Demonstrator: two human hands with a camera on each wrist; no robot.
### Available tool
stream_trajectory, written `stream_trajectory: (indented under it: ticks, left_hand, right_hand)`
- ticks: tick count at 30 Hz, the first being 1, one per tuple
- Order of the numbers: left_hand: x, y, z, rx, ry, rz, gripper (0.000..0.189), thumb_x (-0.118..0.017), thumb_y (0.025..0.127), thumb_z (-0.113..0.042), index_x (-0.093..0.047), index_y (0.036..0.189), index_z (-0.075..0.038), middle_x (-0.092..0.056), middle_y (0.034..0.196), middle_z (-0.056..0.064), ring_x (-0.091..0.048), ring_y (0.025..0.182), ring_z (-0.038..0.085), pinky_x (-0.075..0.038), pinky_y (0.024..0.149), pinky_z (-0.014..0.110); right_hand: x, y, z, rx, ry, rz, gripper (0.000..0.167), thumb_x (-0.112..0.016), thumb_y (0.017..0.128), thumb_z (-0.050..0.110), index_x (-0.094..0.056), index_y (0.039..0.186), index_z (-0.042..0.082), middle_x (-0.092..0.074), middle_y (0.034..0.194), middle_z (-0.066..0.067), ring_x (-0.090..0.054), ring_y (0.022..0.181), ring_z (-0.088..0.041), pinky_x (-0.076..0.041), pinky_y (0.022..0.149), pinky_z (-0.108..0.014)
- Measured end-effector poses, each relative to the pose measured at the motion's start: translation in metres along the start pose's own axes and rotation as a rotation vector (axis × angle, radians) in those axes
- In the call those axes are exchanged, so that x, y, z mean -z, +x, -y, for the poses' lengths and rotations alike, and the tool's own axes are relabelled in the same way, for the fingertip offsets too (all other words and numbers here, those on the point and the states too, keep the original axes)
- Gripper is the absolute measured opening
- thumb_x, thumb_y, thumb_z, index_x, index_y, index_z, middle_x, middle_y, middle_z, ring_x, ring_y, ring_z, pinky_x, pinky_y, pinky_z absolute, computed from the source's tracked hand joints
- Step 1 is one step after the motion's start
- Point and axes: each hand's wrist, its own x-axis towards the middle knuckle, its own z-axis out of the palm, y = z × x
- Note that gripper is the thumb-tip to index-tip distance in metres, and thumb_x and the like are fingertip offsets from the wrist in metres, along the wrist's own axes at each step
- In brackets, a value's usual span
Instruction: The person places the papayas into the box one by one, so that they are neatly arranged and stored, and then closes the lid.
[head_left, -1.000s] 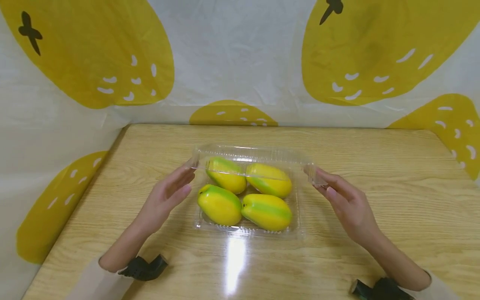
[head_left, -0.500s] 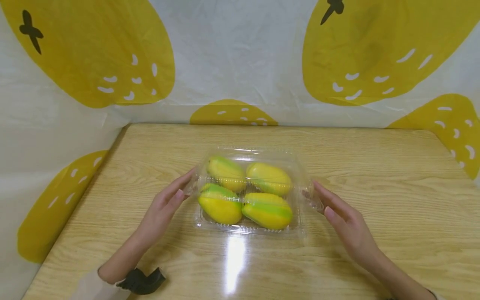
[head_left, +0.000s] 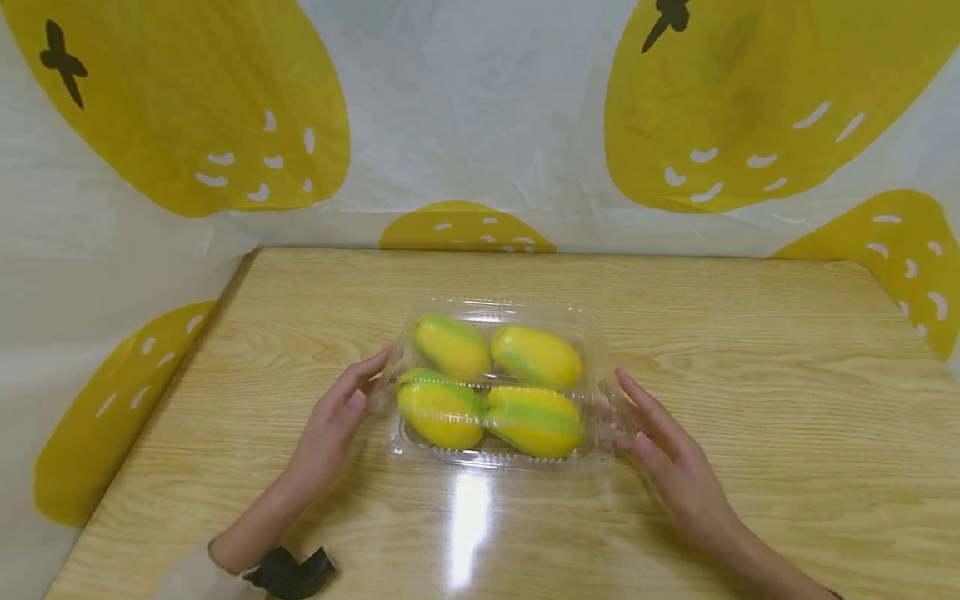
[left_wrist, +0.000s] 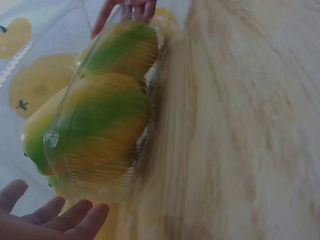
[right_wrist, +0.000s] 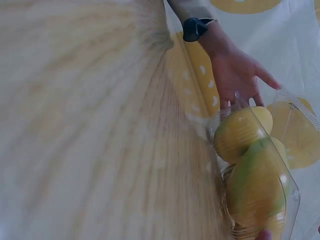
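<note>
A clear plastic clamshell box (head_left: 405,454) on the table holds several yellow-green mangoes (head_left: 536,423). Its transparent lid (head_left: 525,312) lies tilted over the fruit, the ridged front edge above the nearer mangoes. My left hand (head_left: 333,425) is at the lid's left side with fingers spread; in the left wrist view its fingertips (left_wrist: 100,212) reach the box end. At the opposite side, my right hand (head_left: 675,467) has extended fingers against the lid's edge, some seen through the plastic. Only a thumb tip (right_wrist: 264,235) of it shows low in the right wrist view.
The wood-grain table (head_left: 750,333) meets a white cloth backdrop (head_left: 480,100) with large yellow fruit prints at the back and left. A black strap device (head_left: 292,573) sits on the left wrist. Light glares off the table in front of the box.
Both hands have moved toward the person, bringing the lid from raised at the back down over the mangoes. The box base and fruit have stayed in place.
</note>
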Motion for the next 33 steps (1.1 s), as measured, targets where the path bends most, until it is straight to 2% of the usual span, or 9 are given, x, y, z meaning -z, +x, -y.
stream_trajectory:
  ticks: [5,9,14,17,19,24,27,33]
  left_hand:
    - [-0.002,-0.002,0.004,-0.020,-0.056,0.010,0.049,-0.038,0.104,-0.030,-0.035,0.145,-0.003,-0.033,0.149,0.017,-0.032,0.133,0.038,-0.037,0.101,0.025]
    - [-0.004,-0.003,0.008,-0.023,-0.086,0.030,0.052,-0.043,0.103,-0.031,-0.032,0.145,-0.003,-0.026,0.151,0.018,-0.039,0.128,0.037,-0.040,0.098,0.027]
    - [-0.005,-0.006,0.013,-0.023,-0.093,0.044,0.053,-0.045,0.101,-0.029,-0.031,0.146,-0.003,-0.022,0.151,0.024,-0.037,0.128,0.037,-0.038,0.100,0.029]
    - [-0.005,-0.007,0.015,-0.025,-0.116,0.049,0.051,-0.045,0.101,-0.023,-0.031,0.145,-0.003,-0.023,0.151,0.022,-0.039,0.128,0.034,-0.039,0.100,0.029]
    - [-0.005,-0.007,0.017,-0.029,-0.152,0.057,0.050,-0.045,0.100,-0.017,-0.030,0.146,-0.003,-0.024,0.151,0.021,-0.042,0.127,0.030,-0.042,0.097,0.030]
    - [-0.006,-0.009,0.021,-0.063,-0.195,0.069,0.052,-0.044,0.096,-0.004,-0.028,0.146,-0.001,-0.025,0.149,0.022,-0.042,0.126,0.024,-0.043,0.097,0.029]
    - [-0.007,-0.010,0.023,-0.069,-0.183,0.064,0.052,-0.043,0.096,-0.003,-0.028,0.146,-0.001,-0.026,0.150,0.019,-0.041,0.127,0.025,-0.042,0.097,0.029]
    - [-0.008,-0.011,0.028,-0.070,-0.152,0.053,0.057,-0.044,0.092,-0.001,-0.027,0.146,0.001,-0.033,0.146,0.015,-0.042,0.123,0.026,-0.041,0.097,0.029]
  right_hand:
    - [-0.003,-0.001,-0.002,0.043,0.023,0.031,0.051,-0.035,0.103,0.005,-0.023,0.153,0.010,-0.026,0.154,-0.016,-0.043,0.130,-0.011,-0.041,0.095,-0.018]
    - [-0.002,0.000,-0.004,0.083,0.072,0.078,0.051,-0.032,0.104,0.009,-0.017,0.153,0.008,-0.030,0.150,-0.024,-0.046,0.129,-0.017,-0.044,0.095,-0.024]
    - [-0.003,-0.002,-0.006,0.052,0.082,0.082,0.051,-0.030,0.106,0.016,-0.014,0.154,0.010,-0.029,0.151,-0.020,-0.045,0.128,-0.013,-0.044,0.095,-0.023]
    - [-0.004,-0.004,-0.007,0.033,0.095,0.083,0.051,-0.028,0.106,0.020,-0.014,0.154,0.011,-0.031,0.151,-0.020,-0.042,0.131,-0.013,-0.041,0.096,-0.023]
    - [-0.005,-0.004,-0.007,0.033,0.106,0.086,0.050,-0.027,0.107,0.021,-0.015,0.154,0.009,-0.033,0.150,-0.020,-0.045,0.129,-0.016,-0.041,0.097,-0.023]
    - [-0.008,-0.004,-0.008,0.040,0.094,0.093,0.050,-0.029,0.106,0.012,-0.015,0.153,0.008,-0.035,0.149,-0.018,-0.045,0.129,-0.017,-0.042,0.096,-0.023]
    - [-0.009,-0.004,-0.008,0.038,0.070,0.082,0.052,-0.032,0.104,0.004,-0.016,0.153,0.009,-0.035,0.148,-0.020,-0.039,0.132,-0.016,-0.041,0.097,-0.021]
    - [-0.012,-0.005,-0.007,0.036,0.022,0.048,0.058,-0.035,0.099,-0.007,-0.021,0.153,0.010,-0.038,0.145,-0.022,-0.042,0.131,-0.016,-0.038,0.098,-0.018]
